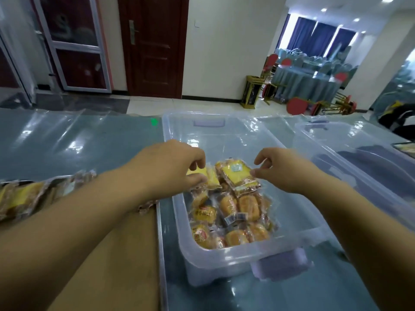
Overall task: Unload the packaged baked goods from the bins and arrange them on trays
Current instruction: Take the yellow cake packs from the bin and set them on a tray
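Observation:
A clear plastic bin [298, 223] stands in front of me with several packaged buns [235, 218] heaped in its near left part. My left hand [170, 167] pinches a yellow packaged cake [212, 179] above the bin's left wall. My right hand [283, 169] pinches the edge of a second yellow packaged cake [237, 173] over the heap. A metal tray [160, 243] lies to the left of the bin, mostly hidden under my left forearm, and a row of packaged cakes [24, 196] lies on its far left part.
A second clear bin [359, 151] sits to the right, touching the first one. The table [67, 142] carries a glossy plastic cover. Beyond it are a dark wooden door [155, 46], a gold-framed waste bin [251, 92] and red chairs [298, 105].

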### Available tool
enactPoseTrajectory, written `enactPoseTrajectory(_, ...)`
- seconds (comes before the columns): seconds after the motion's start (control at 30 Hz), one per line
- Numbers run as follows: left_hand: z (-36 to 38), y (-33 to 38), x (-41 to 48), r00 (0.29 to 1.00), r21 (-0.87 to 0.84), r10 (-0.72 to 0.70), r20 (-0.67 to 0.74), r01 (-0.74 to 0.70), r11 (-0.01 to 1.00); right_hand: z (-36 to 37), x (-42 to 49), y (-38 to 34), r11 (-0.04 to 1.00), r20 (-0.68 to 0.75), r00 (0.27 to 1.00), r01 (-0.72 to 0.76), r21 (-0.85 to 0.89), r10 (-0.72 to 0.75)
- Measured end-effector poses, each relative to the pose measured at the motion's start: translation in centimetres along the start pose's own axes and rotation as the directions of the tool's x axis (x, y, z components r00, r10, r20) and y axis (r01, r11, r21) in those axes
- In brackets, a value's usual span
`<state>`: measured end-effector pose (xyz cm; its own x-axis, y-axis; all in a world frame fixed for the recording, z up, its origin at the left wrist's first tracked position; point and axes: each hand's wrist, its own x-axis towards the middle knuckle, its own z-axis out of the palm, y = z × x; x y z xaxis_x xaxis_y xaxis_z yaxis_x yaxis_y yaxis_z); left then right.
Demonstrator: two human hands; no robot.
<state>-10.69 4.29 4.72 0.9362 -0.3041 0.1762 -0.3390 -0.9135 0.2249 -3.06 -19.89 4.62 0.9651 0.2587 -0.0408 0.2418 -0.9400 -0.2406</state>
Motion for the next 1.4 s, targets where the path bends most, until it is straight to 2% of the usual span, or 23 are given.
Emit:
enactPoseTrajectory(0.13,2.0,-0.7,5.1,0.988,0.097,-0.019,0.154,0.004,0.995,1.4,4.6,1.6,0.991,0.046,0.998,-0.046,-0.124,0.052)
enactPoseTrajectory(0.27,4.3,-1.4,9.4,0.945,0.189,-0.082,0.316,0.022,0.982,3.4,9.2,2.8,0.981,0.123,0.99,-0.04,-0.191,0.064)
enactPoseTrajectory(0.63,9.0,-1.4,15.9,0.785,0.281,-0.319,0.531,0.192,0.94,10.1,15.0,5.9,0.924,0.368,0.926,0.063,-0.377,0.087)
enactPoseTrajectory(0.77,11.5,-1.4,17.9,0.751,0.275,-0.395,0.529,0.289,0.917,11.2,14.9,6.6,0.937,0.352,0.934,0.072,-0.342,0.057)
enactPoseTrajectory(0.97,17.0,-2.0,18.2,0.706,0.35,-0.469,0.531,0.322,0.88,11.2,15.3,6.7,0.938,0.376,0.922,0.045,-0.343,0.093)
enactPoseTrajectory(1.07,18.8,-2.4,18.0,0.725,0.355,-0.47,0.504,0.323,0.877,11.6,15.7,6.5,0.959,0.366,0.917,-0.055,-0.277,0.158)
enactPoseTrajectory(1.23,20.3,-2.7,18.5,0.737,0.379,-0.49,0.466,0.335,0.863,13.0,16.8,6.7,0.947,0.422,0.85,-0.31,-0.08,0.314)
enactPoseTrajectory(1.4,20.1,-2.7,18.5,0.758,0.358,-0.464,0.458,0.32,0.877,13.3,17.3,6.5,0.948,0.382,0.868,-0.284,-0.145,0.318)
